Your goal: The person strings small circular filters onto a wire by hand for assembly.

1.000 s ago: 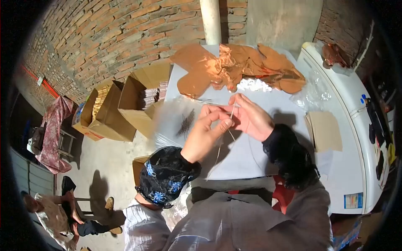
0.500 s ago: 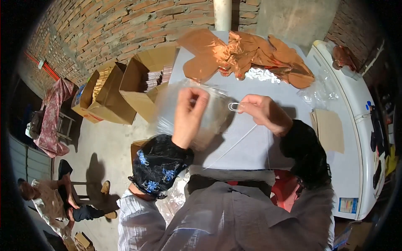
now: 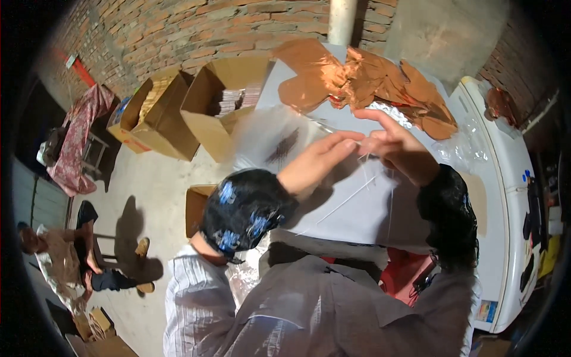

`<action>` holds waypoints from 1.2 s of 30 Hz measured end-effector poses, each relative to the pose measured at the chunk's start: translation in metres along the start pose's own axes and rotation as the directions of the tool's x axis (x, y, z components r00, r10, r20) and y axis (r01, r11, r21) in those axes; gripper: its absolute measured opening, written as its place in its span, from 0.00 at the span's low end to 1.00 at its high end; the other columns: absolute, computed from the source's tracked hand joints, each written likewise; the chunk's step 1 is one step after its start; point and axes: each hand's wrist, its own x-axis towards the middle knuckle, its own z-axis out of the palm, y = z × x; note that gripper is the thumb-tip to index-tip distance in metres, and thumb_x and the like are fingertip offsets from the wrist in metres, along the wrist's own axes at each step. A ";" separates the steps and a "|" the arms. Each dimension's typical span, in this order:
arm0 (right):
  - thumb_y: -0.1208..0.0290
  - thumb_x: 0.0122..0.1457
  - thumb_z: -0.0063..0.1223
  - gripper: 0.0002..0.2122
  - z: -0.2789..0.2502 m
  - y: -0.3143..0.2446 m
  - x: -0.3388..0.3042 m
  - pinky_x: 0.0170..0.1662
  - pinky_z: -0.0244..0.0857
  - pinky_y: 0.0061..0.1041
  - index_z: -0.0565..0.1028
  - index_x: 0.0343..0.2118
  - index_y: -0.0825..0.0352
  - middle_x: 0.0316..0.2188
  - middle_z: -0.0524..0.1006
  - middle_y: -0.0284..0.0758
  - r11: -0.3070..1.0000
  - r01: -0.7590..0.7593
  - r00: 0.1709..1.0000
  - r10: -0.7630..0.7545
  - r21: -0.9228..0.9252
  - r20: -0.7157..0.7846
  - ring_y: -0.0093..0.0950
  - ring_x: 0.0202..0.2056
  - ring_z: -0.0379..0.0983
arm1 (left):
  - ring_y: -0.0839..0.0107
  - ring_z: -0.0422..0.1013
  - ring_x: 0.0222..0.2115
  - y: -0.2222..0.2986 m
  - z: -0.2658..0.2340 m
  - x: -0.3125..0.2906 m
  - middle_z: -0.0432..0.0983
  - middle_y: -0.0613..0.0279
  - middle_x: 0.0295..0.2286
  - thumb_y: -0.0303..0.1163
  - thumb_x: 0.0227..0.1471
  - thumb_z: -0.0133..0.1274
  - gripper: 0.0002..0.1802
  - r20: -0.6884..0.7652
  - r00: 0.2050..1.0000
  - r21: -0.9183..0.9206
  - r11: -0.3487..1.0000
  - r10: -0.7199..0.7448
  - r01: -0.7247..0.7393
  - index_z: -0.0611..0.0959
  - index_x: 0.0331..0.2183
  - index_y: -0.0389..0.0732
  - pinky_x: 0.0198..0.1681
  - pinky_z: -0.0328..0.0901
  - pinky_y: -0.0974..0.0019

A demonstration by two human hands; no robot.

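My left hand (image 3: 321,160) and my right hand (image 3: 401,149) meet over the pale grey tabletop. Fingertips of both are pinched together at a thin white string (image 3: 367,172), whose strands hang below them and trail toward the near edge. On the right hand the index finger sticks out while the others curl in. The loop itself is hidden between the fingers and blurred. Beside my left wrist lies a stack of clear plastic bags (image 3: 262,140). Copper-coloured foil sheets (image 3: 303,89) spread beyond my hands, next to a heap of small shiny white pieces (image 3: 389,112).
Cardboard boxes (image 3: 199,113) holding packed bundles stand left of the table. A white appliance (image 3: 502,178) lies to the right, with crumpled clear plastic (image 3: 467,146) and a tan card stack (image 3: 476,202) near it. Another person (image 3: 65,256) sits at the lower left.
Earlier, my hands were apart and the right one pinched a small white loop. My left hand has moved right to meet it, and the right index finger has lifted. The view has shifted slightly.
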 end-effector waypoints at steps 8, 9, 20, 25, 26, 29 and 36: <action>0.66 0.58 0.48 0.21 -0.006 0.006 0.010 0.25 0.44 0.11 0.63 0.55 0.58 0.25 0.64 0.19 0.999 -0.018 0.996 0.021 0.037 -0.087 0.10 0.22 0.51 | 0.80 0.65 0.33 -0.004 -0.016 -0.009 0.73 0.69 0.32 0.39 0.60 0.46 0.20 0.221 0.916 -0.351 0.849 -0.334 0.395 0.76 0.44 0.31 0.41 0.59 0.77; 0.66 0.58 0.48 0.21 -0.010 0.009 0.010 0.24 0.43 0.10 0.64 0.55 0.58 0.25 0.64 0.20 0.999 -0.016 0.994 0.020 0.038 -0.108 0.10 0.22 0.51 | 0.81 0.65 0.32 -0.002 -0.017 -0.010 0.72 0.70 0.31 0.38 0.59 0.47 0.19 0.224 0.906 -0.333 0.845 -0.359 0.417 0.77 0.44 0.31 0.39 0.59 0.78; 0.67 0.59 0.47 0.18 -0.006 0.009 0.016 0.24 0.42 0.12 0.65 0.52 0.60 0.24 0.62 0.20 0.999 -0.037 0.995 0.037 0.009 -0.096 0.11 0.22 0.49 | 0.77 0.63 0.45 -0.010 -0.021 0.010 0.70 0.65 0.41 0.40 0.57 0.51 0.24 -0.074 0.987 0.030 0.989 -0.144 0.147 0.69 0.51 0.39 0.52 0.56 0.68; 0.69 0.59 0.49 0.17 -0.009 0.020 0.017 0.32 0.56 0.14 0.66 0.51 0.63 0.26 0.69 0.26 0.992 0.095 0.987 -0.082 0.087 -0.136 0.15 0.27 0.61 | 0.79 0.67 0.32 -0.004 0.004 0.031 0.72 0.69 0.29 0.40 0.58 0.50 0.21 0.111 0.962 -0.111 0.959 -0.249 0.261 0.72 0.46 0.34 0.44 0.61 0.72; 0.70 0.59 0.49 0.16 -0.011 0.020 0.016 0.33 0.56 0.15 0.66 0.51 0.64 0.26 0.69 0.26 0.995 0.104 0.985 -0.103 0.004 -0.137 0.16 0.28 0.62 | 0.79 0.67 0.32 -0.004 0.002 0.030 0.72 0.69 0.29 0.40 0.58 0.50 0.21 0.119 0.961 -0.106 0.959 -0.251 0.263 0.72 0.46 0.34 0.44 0.61 0.72; 0.70 0.60 0.49 0.16 -0.018 0.026 0.016 0.34 0.56 0.16 0.66 0.50 0.66 0.26 0.69 0.26 0.996 0.091 0.980 -0.090 -0.003 -0.176 0.15 0.28 0.60 | 0.83 0.61 0.23 0.000 -0.006 0.020 0.65 0.74 0.21 0.40 0.60 0.46 0.16 0.135 0.929 -0.168 0.916 -0.344 0.363 0.76 0.38 0.35 0.37 0.61 0.74; 0.68 0.60 0.47 0.14 -0.023 0.044 0.023 0.25 0.44 0.12 0.68 0.49 0.61 0.22 0.62 0.19 0.998 0.062 0.990 -0.066 -0.034 -0.129 0.10 0.23 0.51 | 0.79 0.64 0.23 -0.013 -0.024 -0.014 0.66 0.70 0.18 0.42 0.60 0.45 0.15 0.061 0.937 -0.139 0.927 -0.344 0.350 0.74 0.34 0.38 0.38 0.60 0.73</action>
